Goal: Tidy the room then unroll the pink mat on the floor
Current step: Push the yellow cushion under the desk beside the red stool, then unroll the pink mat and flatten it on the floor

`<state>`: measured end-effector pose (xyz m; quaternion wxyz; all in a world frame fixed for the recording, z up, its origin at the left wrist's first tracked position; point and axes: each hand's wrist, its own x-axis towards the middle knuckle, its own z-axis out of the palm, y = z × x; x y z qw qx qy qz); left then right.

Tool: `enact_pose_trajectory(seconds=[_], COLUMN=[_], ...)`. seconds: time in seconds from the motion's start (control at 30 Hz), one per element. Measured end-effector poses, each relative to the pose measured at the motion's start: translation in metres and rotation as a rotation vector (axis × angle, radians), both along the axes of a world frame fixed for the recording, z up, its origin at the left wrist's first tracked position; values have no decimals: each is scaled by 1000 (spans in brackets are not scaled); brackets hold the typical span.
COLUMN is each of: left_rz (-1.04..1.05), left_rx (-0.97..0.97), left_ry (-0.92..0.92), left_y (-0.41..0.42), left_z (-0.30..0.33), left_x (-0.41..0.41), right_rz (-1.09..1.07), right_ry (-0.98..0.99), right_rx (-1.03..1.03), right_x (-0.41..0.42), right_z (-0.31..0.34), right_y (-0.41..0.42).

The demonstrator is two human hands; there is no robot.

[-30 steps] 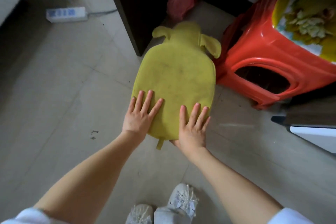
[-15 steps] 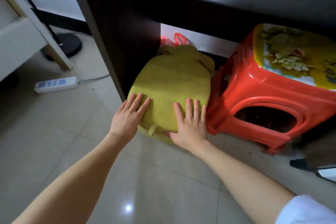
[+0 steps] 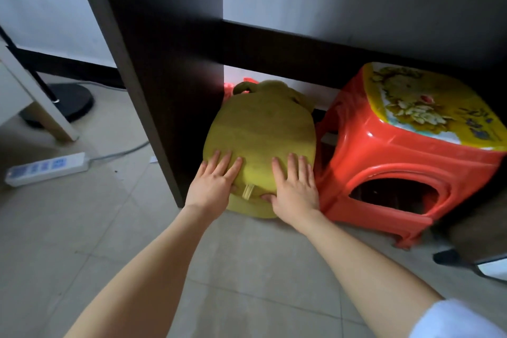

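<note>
A yellow-green animal-shaped cushion [image 3: 260, 129] stands tilted in the gap under a dark desk, its eared top leaning toward the wall. My left hand [image 3: 212, 185] lies on its lower left, fingers spread on the face and thumb at the bottom edge. My right hand [image 3: 295, 187] grips its lower right in the same way, thumb tucked beneath the edge. A small loop tag hangs between my hands. No pink mat is in view.
A red plastic stool [image 3: 406, 162] with a yellow flowered top stands touching the cushion's right side. The dark desk panel [image 3: 153, 77] flanks it on the left. A white power strip [image 3: 46, 169] and cable lie on the tiled floor at left. A red bag [image 3: 229, 91] peeks out behind.
The cushion has gone from lying flat on the floor to standing tilted in the gap between desk panel and stool. Both hands stayed on its lower end and pushed forward.
</note>
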<state>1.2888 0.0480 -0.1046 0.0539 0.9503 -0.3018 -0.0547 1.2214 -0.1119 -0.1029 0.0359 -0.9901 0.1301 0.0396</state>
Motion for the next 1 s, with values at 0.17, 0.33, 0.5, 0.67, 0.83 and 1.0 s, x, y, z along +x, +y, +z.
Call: enact_pose_trajectory(seconds=[0.17,0.33,0.5,0.67,0.83,1.0], left_rz=[76,243,412,579,801,997], left_rx=[93,202,184,11,-174,-295], left_ry=[197,422,511,509,436,232], left_y=[8,46,93,156,231,301], left_z=[21,87,213,356,487,613], left_x=[-33,-72,-103,-145,-202,-272], right_rz=[14,37,72,105,269,482], right_ry=[267,613,636,431,352,312], right_rx=[29,123,300,392,463,585], right_x=[-23,-59,-76,-93,-110,-138], right_z=[22,94,210,358,497,623], right_y=[10,27,72,139,212,288])
